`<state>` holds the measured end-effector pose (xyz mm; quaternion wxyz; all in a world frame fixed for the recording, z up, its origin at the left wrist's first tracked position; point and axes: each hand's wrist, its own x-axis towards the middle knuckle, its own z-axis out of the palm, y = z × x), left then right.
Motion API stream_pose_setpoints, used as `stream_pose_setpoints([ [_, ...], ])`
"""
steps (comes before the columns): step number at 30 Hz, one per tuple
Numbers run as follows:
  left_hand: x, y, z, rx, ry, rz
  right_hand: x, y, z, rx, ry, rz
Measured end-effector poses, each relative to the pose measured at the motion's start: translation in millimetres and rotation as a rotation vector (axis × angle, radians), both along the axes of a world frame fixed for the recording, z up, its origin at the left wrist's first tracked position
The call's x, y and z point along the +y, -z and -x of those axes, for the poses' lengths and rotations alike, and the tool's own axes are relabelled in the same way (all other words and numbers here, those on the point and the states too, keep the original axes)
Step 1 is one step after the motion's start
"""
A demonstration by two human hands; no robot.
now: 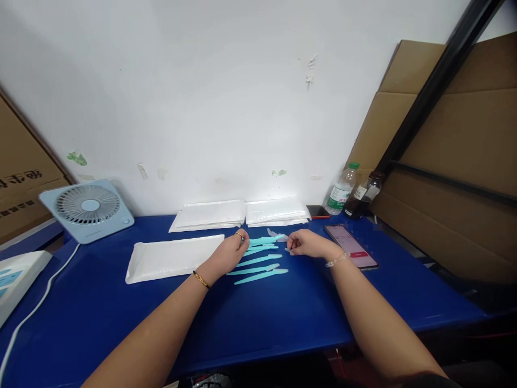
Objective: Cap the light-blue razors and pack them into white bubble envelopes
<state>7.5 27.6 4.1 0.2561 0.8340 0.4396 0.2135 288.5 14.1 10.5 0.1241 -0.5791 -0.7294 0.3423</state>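
Observation:
My left hand [233, 251] is closed on the handle end of a turquoise razor-like stick [264, 240], whose tip points right. Below it, several more turquoise sticks [262, 277] lie side by side on the blue table. My right hand [301, 243] has its fingertips pinched by a small translucent piece [287, 249], just right of the sticks' tips. A few other translucent pieces [276, 235] rest between the hands, towards the wall. Part of a white padded envelope [173, 258] lies left of my left hand.
Two stacks of white envelopes [208, 213] [277, 210] stand by the wall. A blue fan [91, 207] is at left. Bottles [339, 191] [363, 198], a lit phone [351, 247] and a dark phone [318, 211] are at right. The blue table's [258, 345] front edge is near.

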Motion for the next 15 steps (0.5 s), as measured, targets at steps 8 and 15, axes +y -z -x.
stream_pose_setpoints([
  [8, 0.3, -2.4, -0.1, -0.017, 0.045, -0.048, -2.8, -2.6, 1.4, 0.01, -0.061, -0.007],
  [15, 6.9, 3.4, 1.6, -0.009, -0.011, -0.075, -3.1, -2.4, 4.6, 0.012, -0.057, -0.022],
])
